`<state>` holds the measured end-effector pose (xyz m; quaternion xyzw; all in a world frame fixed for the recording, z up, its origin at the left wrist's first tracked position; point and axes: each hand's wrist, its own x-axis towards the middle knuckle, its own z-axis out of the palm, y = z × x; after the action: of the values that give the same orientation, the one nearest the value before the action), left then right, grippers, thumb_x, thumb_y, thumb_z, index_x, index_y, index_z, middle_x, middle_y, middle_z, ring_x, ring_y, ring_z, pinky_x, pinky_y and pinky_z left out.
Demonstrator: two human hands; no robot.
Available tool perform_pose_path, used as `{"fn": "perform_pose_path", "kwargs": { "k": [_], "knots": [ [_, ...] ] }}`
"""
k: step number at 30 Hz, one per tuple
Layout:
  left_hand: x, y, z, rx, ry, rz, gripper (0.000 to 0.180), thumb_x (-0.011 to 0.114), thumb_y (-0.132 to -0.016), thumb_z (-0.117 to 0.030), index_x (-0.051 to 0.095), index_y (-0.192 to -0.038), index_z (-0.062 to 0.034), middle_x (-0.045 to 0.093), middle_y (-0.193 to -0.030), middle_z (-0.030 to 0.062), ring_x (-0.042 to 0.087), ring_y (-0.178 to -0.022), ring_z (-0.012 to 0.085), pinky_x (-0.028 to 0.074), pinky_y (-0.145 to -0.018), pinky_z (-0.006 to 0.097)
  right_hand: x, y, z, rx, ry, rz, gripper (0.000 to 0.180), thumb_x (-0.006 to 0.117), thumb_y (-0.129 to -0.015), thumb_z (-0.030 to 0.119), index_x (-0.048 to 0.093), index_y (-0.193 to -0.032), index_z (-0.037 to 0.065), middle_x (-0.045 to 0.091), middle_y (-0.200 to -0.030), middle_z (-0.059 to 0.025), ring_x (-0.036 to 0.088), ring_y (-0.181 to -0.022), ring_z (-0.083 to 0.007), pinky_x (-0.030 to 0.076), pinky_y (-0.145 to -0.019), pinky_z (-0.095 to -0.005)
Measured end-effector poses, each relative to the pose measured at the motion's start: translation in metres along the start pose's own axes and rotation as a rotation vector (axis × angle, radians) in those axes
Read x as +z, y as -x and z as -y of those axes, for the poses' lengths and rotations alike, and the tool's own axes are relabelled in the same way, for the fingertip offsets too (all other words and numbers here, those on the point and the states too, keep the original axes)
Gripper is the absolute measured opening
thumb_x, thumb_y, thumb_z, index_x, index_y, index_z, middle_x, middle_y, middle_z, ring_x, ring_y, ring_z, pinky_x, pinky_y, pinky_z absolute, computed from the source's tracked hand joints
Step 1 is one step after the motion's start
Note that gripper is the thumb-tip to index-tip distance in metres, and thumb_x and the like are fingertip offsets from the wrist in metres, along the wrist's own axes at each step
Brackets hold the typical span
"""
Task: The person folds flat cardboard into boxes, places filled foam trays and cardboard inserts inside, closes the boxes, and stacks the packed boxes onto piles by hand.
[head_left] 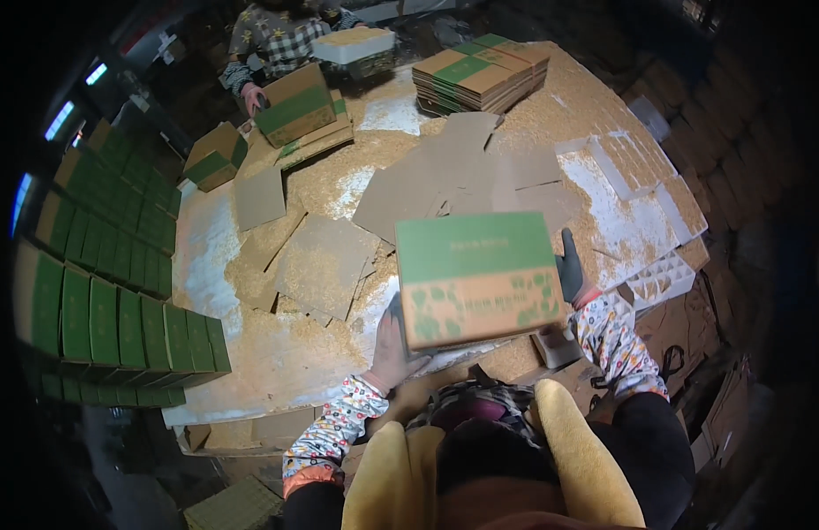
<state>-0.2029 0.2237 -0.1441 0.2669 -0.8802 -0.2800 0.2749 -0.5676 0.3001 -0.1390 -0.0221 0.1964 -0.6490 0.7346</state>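
- We hold the green-and-brown carton [476, 278] between our two hands, just above the near edge of the tabletop [250, 353], in front of our chest.
- Its long axis runs left to right across us, tilted a little so that the right end sits higher than the left.
- The left hand [393, 346] is pressed against the carton's lower left corner, palm in, fingers spread up along the short end; its grip is closed on the box.
- The right hand [570, 269], in a dark glove, clasps the opposite short end near the upper right corner; it too is grasping the carton.
- So the carton lies squarely between both grips, neither hand nearer than the other (each has one end).
- The carton is a closed oblong box: a plain green band over the top face, and a brown front face printed with green leaf shapes. It looks flat-sided and undented from here.
- Around it the tabletop is strewn with loose flat brown cardboard sheets [325, 265] and a pale scatter of chaff or sawdust.
- A stack of folded flat cartons [478, 75] sits at the far side, well apart from our hands.
- To our left, rows of finished green-and-brown boxes [118, 318] stand packed side by side.
- Across the tabletop another person's hand [253, 99] rests on a similar box [296, 106].
- A white moulded tray [661, 281] lies just to the right of our right hand.
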Motion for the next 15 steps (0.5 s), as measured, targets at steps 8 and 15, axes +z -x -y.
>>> {"fn": "perform_pose_path", "kwargs": {
  "k": [8, 15],
  "knots": [
    [0.04, -0.06, 0.043, -0.516, 0.325, -0.367, 0.057, 0.06, -0.086, -0.01, 0.037, -0.136, 0.0041, 0.044, -0.137, 0.0234, 0.039, -0.131, 0.0352, 0.03, -0.111, 0.04, -0.044, -0.046, -0.044, -0.308, 1.584, -0.355, 0.076, 0.06, -0.087, 0.041, 0.032, -0.141, -0.005, 0.052, -0.132, -0.0267, 0.051, -0.122, -0.0347, 0.04, -0.102, -0.038],
    [0.053, -0.068, 0.051, -0.629, 0.068, -0.147, 0.053, 0.046, -0.08, 0.013, 0.045, -0.132, 0.0025, 0.052, -0.127, 0.015, 0.05, -0.119, 0.0261, 0.036, -0.105, 0.034, -0.188, -0.074, 0.182, -0.774, 1.256, -0.913, 0.069, 0.058, -0.09, 0.047, 0.046, -0.132, -0.006, 0.051, -0.132, -0.0271, 0.047, -0.126, -0.0366, 0.034, -0.108, -0.0395]
  ]
}}
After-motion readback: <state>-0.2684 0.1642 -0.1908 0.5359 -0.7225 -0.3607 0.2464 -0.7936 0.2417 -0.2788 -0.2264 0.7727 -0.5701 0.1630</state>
